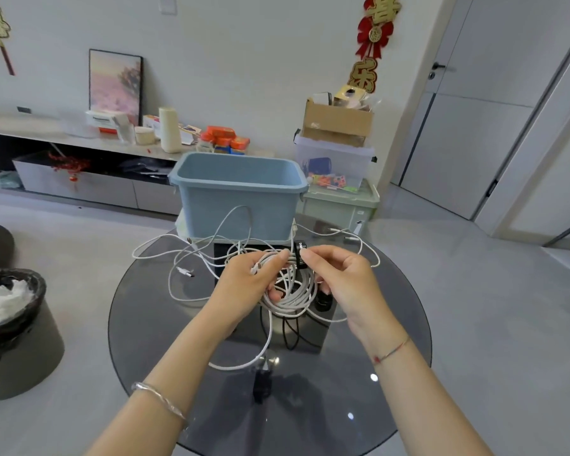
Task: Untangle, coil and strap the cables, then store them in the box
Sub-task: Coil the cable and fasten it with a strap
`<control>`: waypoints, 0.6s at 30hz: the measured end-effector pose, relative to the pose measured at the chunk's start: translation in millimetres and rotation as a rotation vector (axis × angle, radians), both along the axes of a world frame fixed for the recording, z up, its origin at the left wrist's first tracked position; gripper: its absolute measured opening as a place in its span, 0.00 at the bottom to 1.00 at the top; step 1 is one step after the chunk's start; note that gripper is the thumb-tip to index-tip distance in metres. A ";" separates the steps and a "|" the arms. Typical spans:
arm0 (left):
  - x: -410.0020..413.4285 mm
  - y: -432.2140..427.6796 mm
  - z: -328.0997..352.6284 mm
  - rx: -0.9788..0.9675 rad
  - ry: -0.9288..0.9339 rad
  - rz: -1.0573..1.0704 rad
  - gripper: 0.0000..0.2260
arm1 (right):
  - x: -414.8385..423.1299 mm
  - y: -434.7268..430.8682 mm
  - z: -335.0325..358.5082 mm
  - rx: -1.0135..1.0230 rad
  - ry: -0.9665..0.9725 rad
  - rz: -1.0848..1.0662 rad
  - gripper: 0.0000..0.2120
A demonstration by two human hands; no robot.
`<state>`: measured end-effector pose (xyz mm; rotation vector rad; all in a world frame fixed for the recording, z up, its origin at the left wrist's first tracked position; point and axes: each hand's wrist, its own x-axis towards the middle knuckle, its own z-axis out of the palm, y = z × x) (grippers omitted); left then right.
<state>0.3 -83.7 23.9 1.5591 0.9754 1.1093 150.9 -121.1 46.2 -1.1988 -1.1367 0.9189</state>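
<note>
Fingers of the left hand point(244, 284) curl round the coiled white cable point(292, 299), thumb and forefinger of the right hand point(339, 278) pinch a black strap point(300, 255) at its top, above the glass table point(392, 324) near the blue box point(241, 195); risk: the loose white cables point(178, 255) alongside could snag and spring loops before the strap closes.

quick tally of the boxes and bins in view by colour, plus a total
blue box: 1
clear bin: 1
pale green bin: 1
brown cardboard box: 1
dark trash bin: 1
total: 5
</note>
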 end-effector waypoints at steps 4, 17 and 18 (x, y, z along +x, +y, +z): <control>-7.8 4.2 -4.0 0.030 0.053 0.010 0.18 | -6.7 5.1 -5.1 -0.009 0.024 -0.017 0.02; -11.9 11.5 -14.4 0.056 0.165 -0.025 0.19 | -19.7 12.6 -17.9 0.024 -0.078 -0.110 0.05; -12.4 11.6 -14.3 0.056 0.168 -0.027 0.18 | -18.3 12.5 -16.9 0.018 -0.103 -0.093 0.05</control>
